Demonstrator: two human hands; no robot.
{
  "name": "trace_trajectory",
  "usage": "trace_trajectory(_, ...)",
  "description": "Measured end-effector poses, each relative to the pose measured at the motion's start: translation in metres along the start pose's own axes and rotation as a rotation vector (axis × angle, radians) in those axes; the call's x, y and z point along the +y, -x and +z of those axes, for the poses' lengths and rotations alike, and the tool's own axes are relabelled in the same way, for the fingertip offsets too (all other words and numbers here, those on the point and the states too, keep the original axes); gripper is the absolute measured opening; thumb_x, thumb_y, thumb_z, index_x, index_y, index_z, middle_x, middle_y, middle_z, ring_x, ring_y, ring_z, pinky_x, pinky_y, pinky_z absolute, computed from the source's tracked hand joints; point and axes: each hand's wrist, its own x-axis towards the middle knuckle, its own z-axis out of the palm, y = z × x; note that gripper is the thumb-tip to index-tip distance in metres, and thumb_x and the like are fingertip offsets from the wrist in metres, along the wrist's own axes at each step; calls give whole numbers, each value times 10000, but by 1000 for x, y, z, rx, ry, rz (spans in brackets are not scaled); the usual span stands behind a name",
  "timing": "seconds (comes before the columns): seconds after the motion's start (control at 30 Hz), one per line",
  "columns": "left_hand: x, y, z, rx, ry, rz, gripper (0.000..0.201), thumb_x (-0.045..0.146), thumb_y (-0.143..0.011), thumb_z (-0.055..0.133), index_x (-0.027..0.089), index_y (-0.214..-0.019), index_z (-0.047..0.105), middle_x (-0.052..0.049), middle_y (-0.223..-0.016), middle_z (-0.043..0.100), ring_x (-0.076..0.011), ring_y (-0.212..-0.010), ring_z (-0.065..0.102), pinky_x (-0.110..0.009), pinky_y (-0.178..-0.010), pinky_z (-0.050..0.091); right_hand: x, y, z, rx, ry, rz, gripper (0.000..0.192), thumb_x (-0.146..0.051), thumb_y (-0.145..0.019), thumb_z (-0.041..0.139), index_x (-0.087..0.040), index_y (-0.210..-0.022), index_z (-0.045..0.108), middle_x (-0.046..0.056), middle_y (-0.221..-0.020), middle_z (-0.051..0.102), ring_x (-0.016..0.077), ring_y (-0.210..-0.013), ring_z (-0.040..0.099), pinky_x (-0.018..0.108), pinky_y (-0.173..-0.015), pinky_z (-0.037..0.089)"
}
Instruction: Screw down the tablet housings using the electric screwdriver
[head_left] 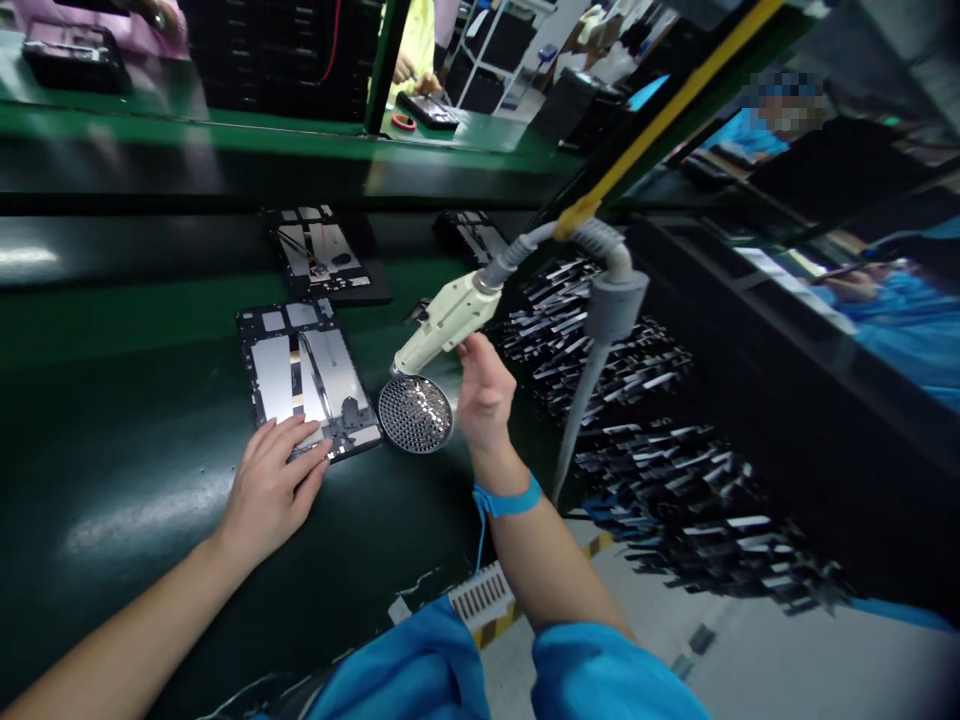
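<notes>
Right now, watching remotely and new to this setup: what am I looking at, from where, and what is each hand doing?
There is one picture, from a camera on the worker's head, looking down at a dark green conveyor belt. No robot: two bare hands. The left hand rests its fingers on the near edge of an opened tablet back panel. The right hand grips a cream powered screwdriver hanging from a hose, its tip at a round perforated screw dish. More panels lie farther along. Racks of small dark parts sit to the right.
</notes>
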Motion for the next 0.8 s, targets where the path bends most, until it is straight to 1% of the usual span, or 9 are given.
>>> trace_trajectory(0.1, 2, -1, -2, 6, -1, -8, 243, 184, -967, 622, 252, -1179, 719, -90, -1301, 700, -309, -1285, 620, -574, -1110, 458, -5, 0, 0, -131, -103, 93, 1071, -974, -763, 337, -241, -1544, 353, 179, -1447, 579, 362, -1316, 612, 563, -1050, 568)
trace_trajectory(0.2, 2, -2, -4, 5, -16, 3, 236, 178, -972, 623, 234, -1182, 715, -101, -1298, 695, -309, -1283, 617, -573, -1107, 457, -24, -21, 15, -142, -327, 109, 968, -841, -772, 613, -281, -1525, 378, 135, -1351, 648, 297, -1104, 722, 490, -921, 636)
trace_trajectory(0.27, 1, -2, -5, -2, -25, 12, 238, 179, -974, 624, 229, -1190, 711, -106, -1296, 693, -312, -1286, 614, -575, -1106, 456, -35, -33, 23, -127, -407, 121, 889, -759, -791, 680, -295, -1503, 420, 108, -1283, 683, 252, -935, 748, 471, -847, 653)
trace_trajectory(0.33, 0, -2, -5, -4, -28, 20, 240, 178, -974, 626, 226, -1194, 708, -108, -1294, 693, -313, -1288, 611, -575, -1106, 455, -37, -36, 24, -132, -414, 105, 881, -759, -779, 693, -285, -1483, 457, 103, -1251, 694, 249, -903, 742, 479, -844, 651)
trace_trajectory(0.43, 0, -1, -4, 1, -20, 24, 246, 172, -971, 631, 227, -1199, 705, -105, -1292, 694, -309, -1287, 611, -573, -1104, 457, -23, -22, 11, -172, -265, 9, 1026, -910, -673, 627, -239, -1441, 516, 134, -1302, 663, 323, -1131, 691, 526, -1007, 590)
trace_trajectory(0.53, 1, -1, -4, 2, -16, 16, 249, 172, -967, 635, 235, -1197, 705, -100, -1291, 696, -308, -1289, 611, -573, -1102, 459, -4, 4, -10, -255, 20, -16, 1127, -1006, -687, 401, -214, -1485, 478, 170, -1452, 564, 364, -1352, 558, 553, -1157, 477)
trace_trajectory(0.6, 1, -1, -3, 2, -17, 8, 244, 174, -964, 636, 239, -1189, 706, -99, -1289, 698, -309, -1289, 612, -574, -1103, 457, 3, 24, -21, -334, 225, -15, 1077, -964, -756, 384, -207, -1520, 450, 183, -1560, 463, 382, -1476, 426, 580, -1220, 390)
trace_trajectory(0.7, 1, -1, -4, 1, -13, 3, 236, 181, -965, 633, 241, -1181, 708, -99, -1291, 699, -309, -1287, 615, -571, -1106, 456, 4, 50, -25, -471, 491, -10, 919, -836, -871, 432, -176, -1507, 487, 200, -1662, 313, 415, -1576, 224, 637, -1255, 281)
trace_trajectory(0.8, 0, -1, -3, -4, -11, 5, 241, 182, -965, 629, 246, -1183, 710, -98, -1298, 697, -312, -1287, 616, -572, -1104, 457, 1, 64, -20, -554, 623, 32, 830, -755, -929, 428, -165, -1509, 489, 199, -1702, 226, 422, -1596, 152, 659, -1257, 246)
